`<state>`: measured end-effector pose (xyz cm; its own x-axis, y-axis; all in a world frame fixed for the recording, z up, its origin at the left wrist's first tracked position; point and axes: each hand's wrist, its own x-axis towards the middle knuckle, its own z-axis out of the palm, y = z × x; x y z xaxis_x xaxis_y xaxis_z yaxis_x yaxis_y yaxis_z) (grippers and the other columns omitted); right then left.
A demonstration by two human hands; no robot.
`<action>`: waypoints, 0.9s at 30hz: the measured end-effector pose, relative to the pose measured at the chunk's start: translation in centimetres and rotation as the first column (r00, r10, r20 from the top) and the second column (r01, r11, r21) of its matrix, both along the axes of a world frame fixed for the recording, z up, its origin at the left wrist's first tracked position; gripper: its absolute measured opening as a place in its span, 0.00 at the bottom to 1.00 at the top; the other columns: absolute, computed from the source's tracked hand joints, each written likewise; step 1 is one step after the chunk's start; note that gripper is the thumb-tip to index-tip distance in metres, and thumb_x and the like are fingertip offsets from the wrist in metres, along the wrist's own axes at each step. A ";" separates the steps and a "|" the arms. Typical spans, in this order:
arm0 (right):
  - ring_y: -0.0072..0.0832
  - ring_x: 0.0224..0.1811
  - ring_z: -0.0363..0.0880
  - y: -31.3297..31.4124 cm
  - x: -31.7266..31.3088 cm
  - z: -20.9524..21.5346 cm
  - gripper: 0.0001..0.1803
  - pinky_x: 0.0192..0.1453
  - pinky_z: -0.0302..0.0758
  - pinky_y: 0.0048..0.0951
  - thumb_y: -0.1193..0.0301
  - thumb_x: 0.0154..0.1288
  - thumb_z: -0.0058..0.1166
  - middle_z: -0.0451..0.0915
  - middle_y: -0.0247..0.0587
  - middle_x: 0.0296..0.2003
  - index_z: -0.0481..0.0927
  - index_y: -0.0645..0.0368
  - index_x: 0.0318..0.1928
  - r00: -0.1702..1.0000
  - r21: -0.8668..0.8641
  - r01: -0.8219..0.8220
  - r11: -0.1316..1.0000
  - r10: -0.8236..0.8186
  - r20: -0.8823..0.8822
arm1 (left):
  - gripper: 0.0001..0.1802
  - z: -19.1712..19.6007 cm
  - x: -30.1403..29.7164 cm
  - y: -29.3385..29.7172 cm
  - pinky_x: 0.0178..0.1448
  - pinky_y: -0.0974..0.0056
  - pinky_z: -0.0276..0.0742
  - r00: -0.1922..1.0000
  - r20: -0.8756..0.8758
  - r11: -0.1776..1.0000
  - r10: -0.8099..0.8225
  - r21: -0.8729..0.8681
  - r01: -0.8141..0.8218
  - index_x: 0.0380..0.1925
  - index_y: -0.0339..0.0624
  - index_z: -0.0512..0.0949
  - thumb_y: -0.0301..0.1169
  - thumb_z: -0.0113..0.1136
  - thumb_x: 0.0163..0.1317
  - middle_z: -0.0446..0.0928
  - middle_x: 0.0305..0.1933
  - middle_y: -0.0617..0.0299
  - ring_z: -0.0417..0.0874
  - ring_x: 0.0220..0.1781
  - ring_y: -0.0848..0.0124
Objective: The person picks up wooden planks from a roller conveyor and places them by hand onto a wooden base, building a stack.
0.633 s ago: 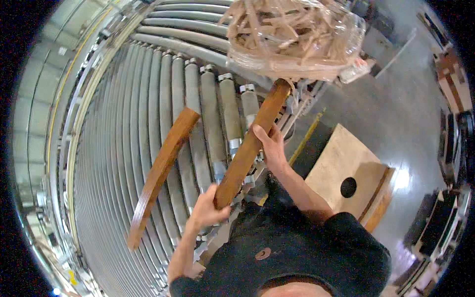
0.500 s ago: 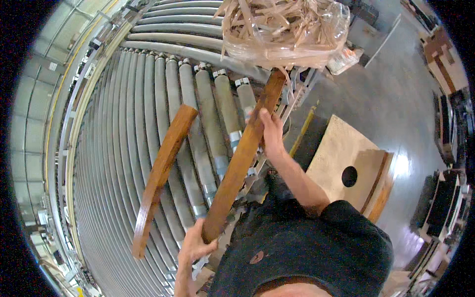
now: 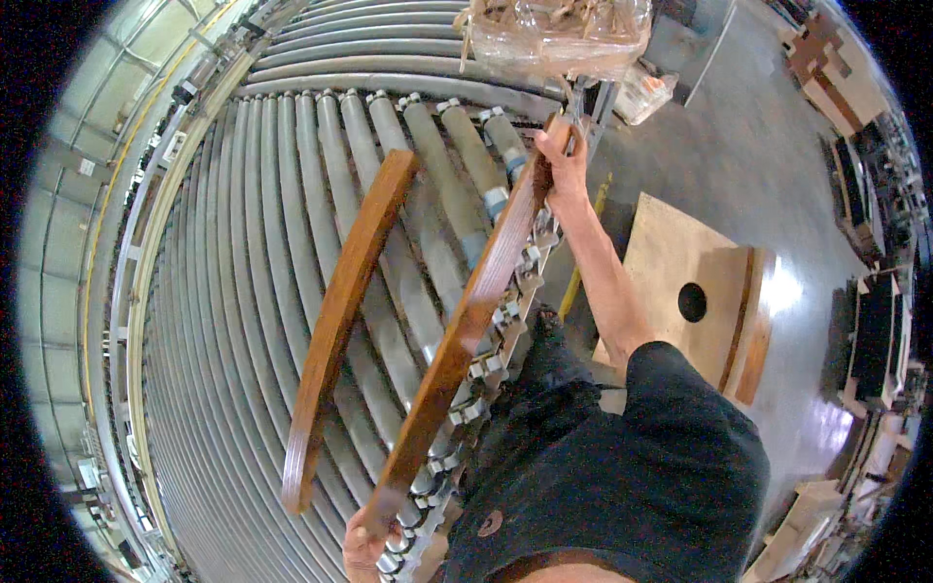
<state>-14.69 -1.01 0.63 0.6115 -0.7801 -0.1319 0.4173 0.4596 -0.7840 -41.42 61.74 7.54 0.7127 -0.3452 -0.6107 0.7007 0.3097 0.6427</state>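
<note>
A long, brown-stained wooden board (image 3: 473,319) slants over the near edge of a roller conveyor (image 3: 262,272). My left hand (image 3: 365,546) is closed round its near end, and my right hand (image 3: 570,163) grips it close to the far end, thumb on top. The board is tilted, so a narrow glossy face catches the light. To its left, a second brown wooden board (image 3: 342,316) of similar colour lies across the rollers, touched by neither hand.
Beyond the far end of the held board sits a plastic-wrapped bundle (image 3: 556,44) of brown scraps. On the right, a plywood panel (image 3: 671,257) with a round hole has a wooden piece (image 3: 750,330) along its edge. A yellow bar (image 3: 571,289) stands beside my right forearm.
My right hand has slid farther along toward the board's far end. My left hand moved nearer with the other end, and the board has rolled to show a shinier, narrower face.
</note>
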 end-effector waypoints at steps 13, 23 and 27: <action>0.21 0.38 0.75 5.0 4.5 -1.1 0.10 0.41 0.72 0.30 0.60 0.74 0.55 0.77 0.29 0.37 0.76 0.52 0.45 0.957 -0.222 -0.226 0.948 0.173 -0.234 | 0.10 -1.8 -0.3 8.5 0.35 0.71 0.70 0.761 0.538 0.385 -0.361 0.830 -0.404 0.31 0.34 0.83 0.16 0.68 0.45 0.80 0.40 0.60 0.78 0.36 0.77; 0.44 0.53 0.82 10.7 13.6 -3.7 0.19 0.59 0.74 0.38 0.64 0.69 0.48 0.85 0.54 0.49 0.84 0.59 0.52 0.881 -0.684 -0.392 0.615 0.038 -0.471 | 0.17 -2.4 2.8 10.2 0.71 0.47 0.64 0.613 0.514 -0.008 -0.600 0.763 -0.646 0.39 0.38 0.79 0.23 0.70 0.46 0.70 0.66 0.46 0.68 0.69 0.47; 0.38 0.57 0.81 9.8 14.2 -3.7 0.21 0.62 0.72 0.34 0.64 0.68 0.51 0.85 0.48 0.51 0.84 0.60 0.55 0.900 -0.636 -0.428 0.642 0.234 -0.369 | 0.47 -3.5 4.7 10.6 0.78 0.42 0.52 0.613 0.465 -0.138 -0.638 0.715 -0.685 0.66 0.42 0.66 0.21 0.73 0.40 0.60 0.75 0.42 0.57 0.78 0.45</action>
